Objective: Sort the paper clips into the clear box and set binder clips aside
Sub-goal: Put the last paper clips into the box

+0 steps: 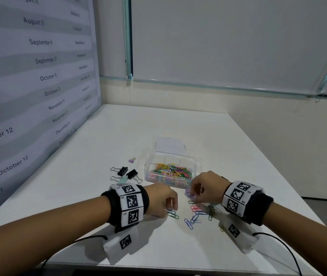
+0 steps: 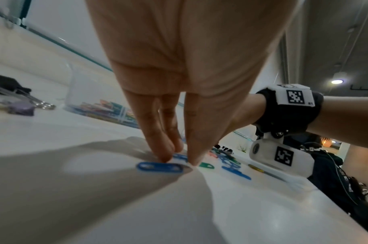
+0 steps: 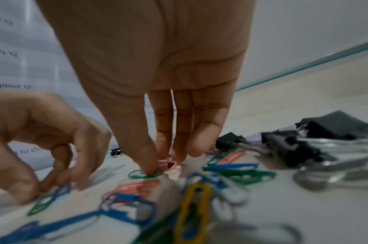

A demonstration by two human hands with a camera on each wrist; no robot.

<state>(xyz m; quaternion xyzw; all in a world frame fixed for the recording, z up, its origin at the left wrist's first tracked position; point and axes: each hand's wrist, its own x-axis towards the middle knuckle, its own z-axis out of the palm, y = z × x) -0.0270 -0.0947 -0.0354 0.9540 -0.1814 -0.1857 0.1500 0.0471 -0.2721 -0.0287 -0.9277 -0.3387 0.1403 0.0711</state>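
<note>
The clear box (image 1: 198,163), with many coloured paper clips in it, stands open mid-table; its wall (image 2: 74,92) also shows in the left wrist view. Loose paper clips (image 1: 196,214) lie scattered in front of it. My left hand (image 1: 171,208) is down on the table, thumb and fingers pinching a blue paper clip (image 2: 160,166). My right hand (image 1: 193,196) reaches down just in front of the box. Its thumb (image 3: 149,170) is on a green paper clip (image 3: 137,174), and its fingertips are at a pink one (image 3: 167,164). Black binder clips (image 1: 127,172) lie left of the box.
A small purple binder clip (image 1: 131,160) and a teal one (image 1: 122,180) lie near the black pair. More binder clips (image 3: 304,143) are bunched at the right in the right wrist view. The box lid (image 1: 169,145) stands open behind. A calendar wall (image 1: 29,86) borders the left.
</note>
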